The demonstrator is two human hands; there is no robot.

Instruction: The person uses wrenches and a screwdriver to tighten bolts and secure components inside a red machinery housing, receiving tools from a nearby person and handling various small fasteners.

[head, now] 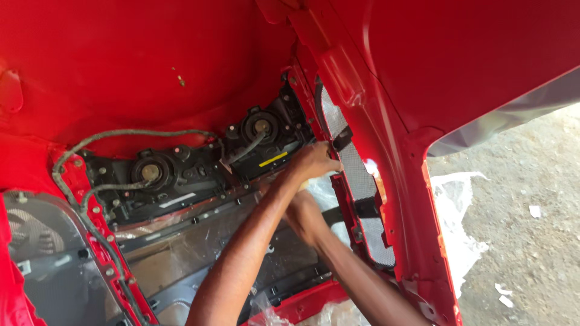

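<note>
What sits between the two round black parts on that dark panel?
In the head view, between the left round part and the right round part lies more black panel, crossed by a grey cable.

Both bare forearms cross, left hand point(314, 162) reaching higher with fingers curled, right hand point(304, 216) beneath it.

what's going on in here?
A person is working with both bare hands inside a red vehicle body. The left hand reaches up to a black strap at the edge of a silver mesh panel on the red pillar. The right hand sits lower, partly hidden behind the left forearm. A black panel with round fittings and a grey cable lie to the left.
</note>
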